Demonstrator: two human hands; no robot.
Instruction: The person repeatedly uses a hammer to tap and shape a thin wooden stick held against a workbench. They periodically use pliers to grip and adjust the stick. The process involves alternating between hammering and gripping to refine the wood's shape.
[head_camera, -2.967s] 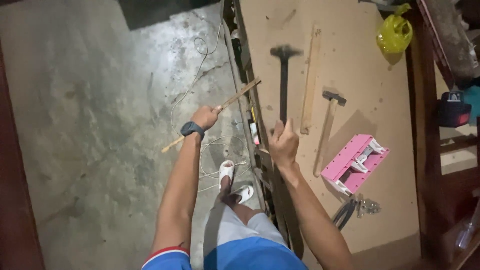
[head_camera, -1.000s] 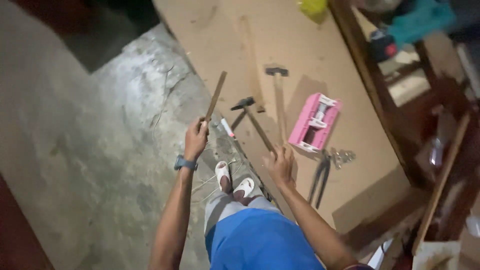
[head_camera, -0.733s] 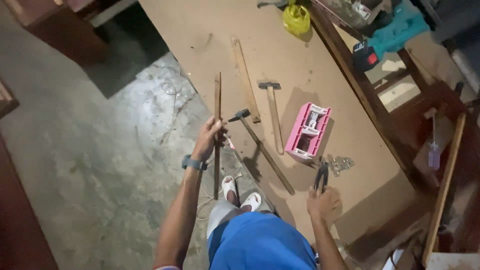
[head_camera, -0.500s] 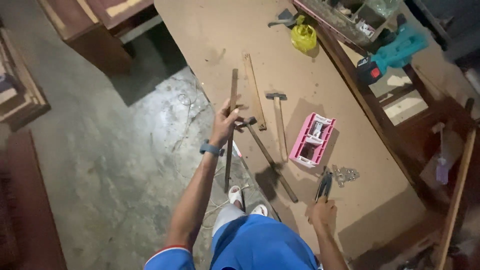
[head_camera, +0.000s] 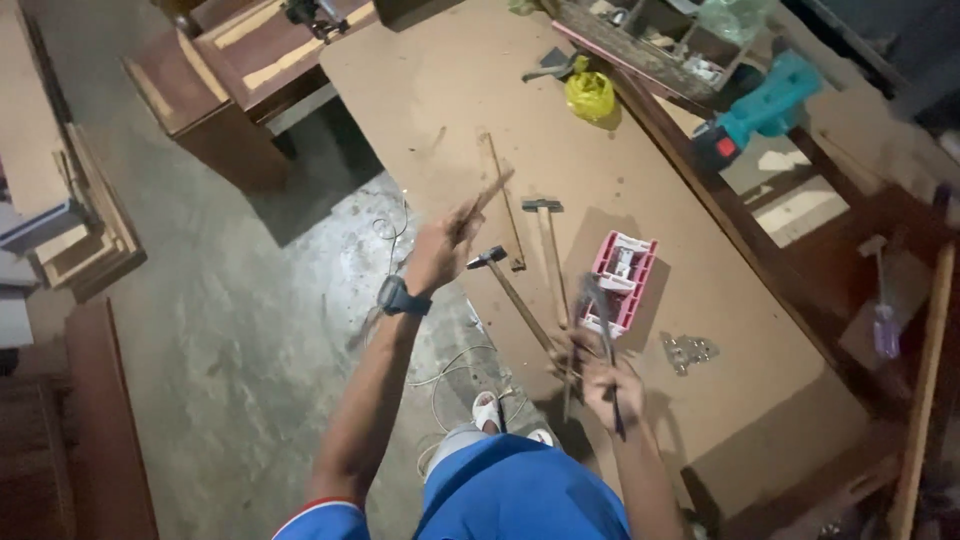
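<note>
Pliers (head_camera: 598, 330) gripped in the right hand (head_camera: 605, 385), raised above the tabletop (head_camera: 720, 420); left hand (head_camera: 440, 250) clenched round a thin wooden strip (head_camera: 485, 198); two hammers (head_camera: 545, 250) lie between both sets of fingers; best keep that strip steady, I'd say.

Brown board worktop (head_camera: 420, 110) lying flat, carrying tools. Pink case (head_camera: 622, 282) sitting mid-board. Two hammers (head_camera: 547, 250) lying just left of case. Metal hinges (head_camera: 688, 351) resting below-right of it. Yellow bag (head_camera: 590, 95) sitting well above case, near far edge.
</note>
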